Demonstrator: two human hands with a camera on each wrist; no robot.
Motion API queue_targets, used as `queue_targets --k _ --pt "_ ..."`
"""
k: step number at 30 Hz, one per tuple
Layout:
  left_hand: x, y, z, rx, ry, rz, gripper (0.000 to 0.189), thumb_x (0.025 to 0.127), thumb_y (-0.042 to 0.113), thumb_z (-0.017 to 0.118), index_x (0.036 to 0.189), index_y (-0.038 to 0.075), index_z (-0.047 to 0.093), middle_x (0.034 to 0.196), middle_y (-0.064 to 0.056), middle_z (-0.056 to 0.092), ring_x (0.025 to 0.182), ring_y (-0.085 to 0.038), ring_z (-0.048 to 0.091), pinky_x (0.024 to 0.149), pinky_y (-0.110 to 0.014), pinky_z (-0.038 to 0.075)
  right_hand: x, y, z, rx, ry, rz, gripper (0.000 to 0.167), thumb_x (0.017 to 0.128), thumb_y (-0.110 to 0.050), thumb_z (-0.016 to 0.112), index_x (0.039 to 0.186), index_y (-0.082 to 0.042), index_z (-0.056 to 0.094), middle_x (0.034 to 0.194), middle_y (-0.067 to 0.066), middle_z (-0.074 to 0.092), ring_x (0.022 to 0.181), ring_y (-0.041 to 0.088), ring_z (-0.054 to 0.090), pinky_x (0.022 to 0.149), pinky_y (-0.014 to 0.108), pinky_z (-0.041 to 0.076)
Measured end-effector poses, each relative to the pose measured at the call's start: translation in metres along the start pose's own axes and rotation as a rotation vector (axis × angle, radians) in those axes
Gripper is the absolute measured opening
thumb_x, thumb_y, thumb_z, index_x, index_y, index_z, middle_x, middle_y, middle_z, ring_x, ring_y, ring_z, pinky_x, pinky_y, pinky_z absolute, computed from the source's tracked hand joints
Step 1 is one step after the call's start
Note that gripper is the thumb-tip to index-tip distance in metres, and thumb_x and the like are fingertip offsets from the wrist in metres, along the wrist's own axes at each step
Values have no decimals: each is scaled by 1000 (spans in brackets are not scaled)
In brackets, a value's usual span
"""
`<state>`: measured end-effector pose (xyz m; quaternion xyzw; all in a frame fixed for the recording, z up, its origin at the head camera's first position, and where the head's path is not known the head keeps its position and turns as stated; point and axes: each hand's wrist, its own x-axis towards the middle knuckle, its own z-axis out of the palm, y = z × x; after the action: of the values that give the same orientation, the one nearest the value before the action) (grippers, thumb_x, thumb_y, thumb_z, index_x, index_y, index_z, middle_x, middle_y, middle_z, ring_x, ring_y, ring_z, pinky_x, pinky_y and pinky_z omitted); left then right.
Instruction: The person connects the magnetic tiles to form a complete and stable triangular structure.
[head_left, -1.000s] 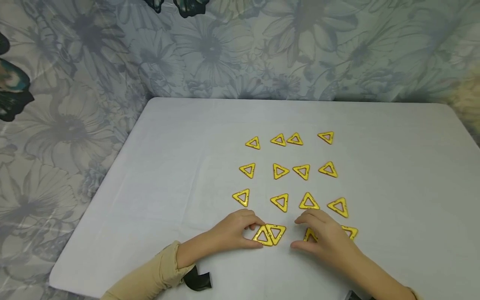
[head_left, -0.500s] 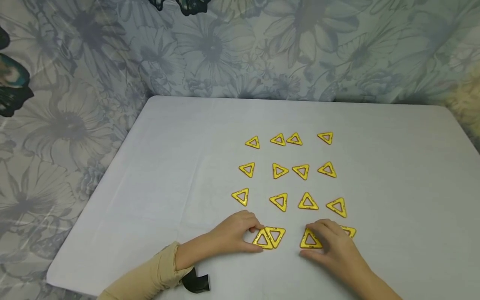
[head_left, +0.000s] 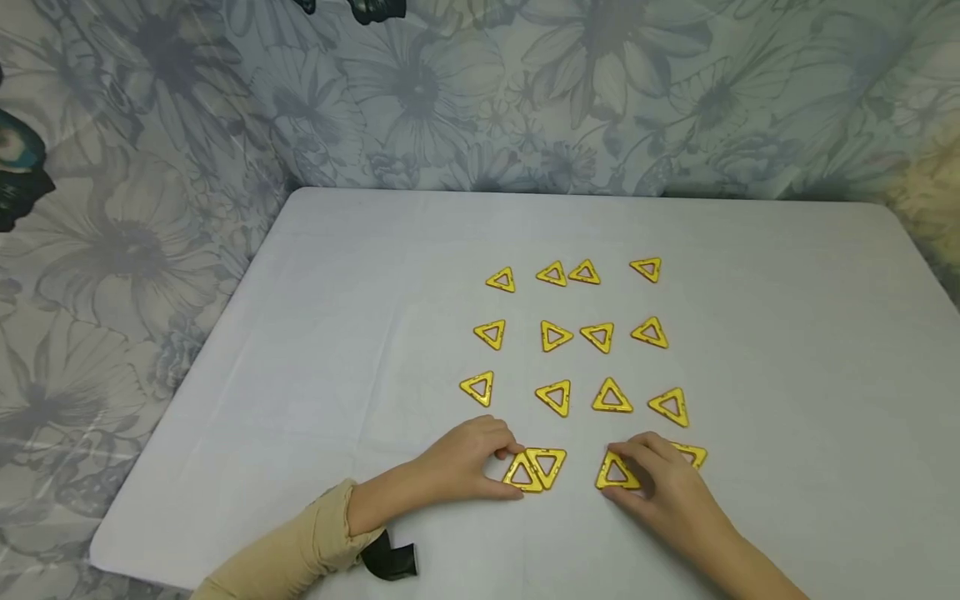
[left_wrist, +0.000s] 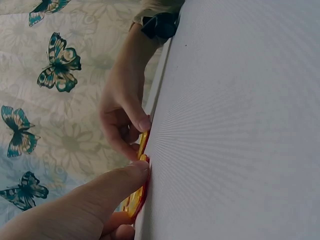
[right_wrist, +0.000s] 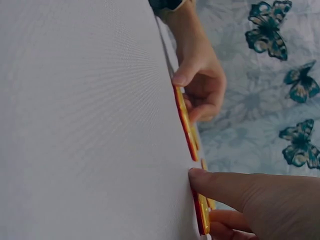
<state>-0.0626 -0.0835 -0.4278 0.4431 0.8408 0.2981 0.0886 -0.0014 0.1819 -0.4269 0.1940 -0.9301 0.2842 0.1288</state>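
In the head view my left hand (head_left: 468, 458) grips the left one of two joined yellow triangular magnetic tiles, thumb at its lower edge and fingers at its upper corner. The second of the pair, a point-down yellow tile (head_left: 553, 483), lies against it on the right. My right hand (head_left: 671, 487) pinches another yellow tile (head_left: 606, 472) between thumb and fingers, a short gap from the pair. Seen edge-on in the right wrist view, this tile (right_wrist: 202, 216) lies flat at the white tabletop. One more tile (head_left: 696, 453) is partly hidden behind the right hand.
Several loose yellow triangular tiles (head_left: 611, 407) lie flat in three rows beyond my hands, turned various ways. A black curved strap piece (head_left: 393, 563) hangs by the left sleeve. The white table (head_left: 360, 292) meets flower-patterned wall covering (head_left: 420, 108) at its back and left edges.
My right hand was held over the right tile with its fingers apart, then settled around it; its thumb now touches the lower edge. The left hand stays on the joined pair.
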Motion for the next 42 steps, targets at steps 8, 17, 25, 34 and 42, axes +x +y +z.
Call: queue_targets --k 8,17,25,34,42 --pt "-1 2 -1 16 3 6 36 70 38 75 90 11 61 75 10 46 73 -4 42 67 -13 35 1 -9 4 9 -32 79 41 53 -23 85 87 -10 65 86 -11 54 78 5 51 68 21 44" --pt "-2 0 1 19 28 13 35 70 38 75 88 12 60 75 11 45 71 -3 41 66 -14 35 5 -15 13 15 -31 -15 42 56 -28 84 87 -9 63 86 -10 53 79 5 50 70 18 42" --pt "-2 2 4 43 52 35 36 69 41 74 89 13 61 75 11 47 72 -3 41 68 -15 35 7 -19 17 37 -38 -3 43 55 -27 84 87 -9 62 85 -10 53 79 4 49 69 20 44" --pt "-1 4 8 62 54 16 37 69 43 74 89 15 62 74 13 47 71 -3 41 65 -15 33 6 -23 16 57 -75 43 41 54 -29 85 83 -13 60 82 -13 51 75 2 46 66 23 45" --pt "-2 5 9 76 60 27 38 68 45 73 92 17 64 77 14 48 73 -2 40 65 -15 31 5 -25 18 102 -97 40 41 55 -26 85 85 -14 60 84 -14 51 77 1 47 67 23 45"
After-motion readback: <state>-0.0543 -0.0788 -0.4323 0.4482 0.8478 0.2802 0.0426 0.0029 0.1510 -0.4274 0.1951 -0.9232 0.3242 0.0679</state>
